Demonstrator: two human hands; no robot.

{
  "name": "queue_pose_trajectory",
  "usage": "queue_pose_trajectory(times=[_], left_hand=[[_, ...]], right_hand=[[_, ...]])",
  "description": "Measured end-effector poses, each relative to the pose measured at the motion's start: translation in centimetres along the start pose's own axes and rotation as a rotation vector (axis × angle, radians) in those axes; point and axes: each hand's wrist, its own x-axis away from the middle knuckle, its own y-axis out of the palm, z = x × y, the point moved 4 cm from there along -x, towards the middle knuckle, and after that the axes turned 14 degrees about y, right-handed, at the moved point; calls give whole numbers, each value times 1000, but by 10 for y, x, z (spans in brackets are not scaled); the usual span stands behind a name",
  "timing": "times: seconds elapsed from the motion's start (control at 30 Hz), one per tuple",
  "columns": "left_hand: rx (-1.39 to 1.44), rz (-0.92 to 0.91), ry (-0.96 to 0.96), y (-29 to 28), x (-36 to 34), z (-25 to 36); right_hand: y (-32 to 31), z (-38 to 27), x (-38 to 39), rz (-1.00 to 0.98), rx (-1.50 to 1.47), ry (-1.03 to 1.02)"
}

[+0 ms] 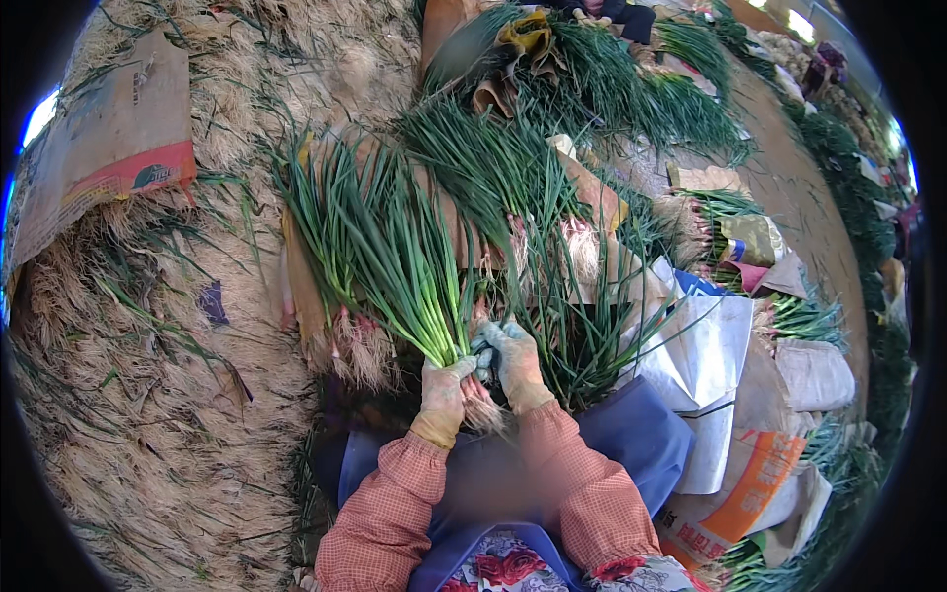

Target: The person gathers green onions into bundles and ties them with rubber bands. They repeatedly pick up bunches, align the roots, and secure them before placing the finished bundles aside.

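Note:
Both my hands wear thin pale gloves with bluish fingers. My left hand [447, 391] is closed around a bunch of green onions [419, 286], its long green leaves fanning up and away from me. The bunch's pinkish white bulbs and roots [482, 407] stick out below that hand. Right beside it, my right hand [515, 363] has its fingers bent and pressed together against the stems; what they pinch is hidden. Another bundle of green onions [326, 232] lies just left of the held bunch, roots toward me. Loose green leaves [592, 345] spread to the right of my hands.
Trimmed roots and straw-like scraps [178, 424] cover the ground at left, with a printed sack [118, 138] on them. More green onion piles [612, 99] lie ahead, near another person's hand [592, 8]. White sheeting [710, 345] and sacks [814, 375] lie at right.

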Motion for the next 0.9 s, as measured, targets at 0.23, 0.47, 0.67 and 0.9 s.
queue_pose_trajectory(times=[0.23,0.47,0.67,0.9], left_hand=[[196,-16,-68,-12,12,6],[-183,-143,-77,-18,12,-3],[-163,-77,54,-17,5,-5],[173,-181,-146,-14,22,21]], right_hand=[[-22,-64,-1,-139,-253,-157],[21,-14,-25,108,735,-153],[20,-4,-9,-106,367,-44],[-12,-44,-3,-272,-194,9]])
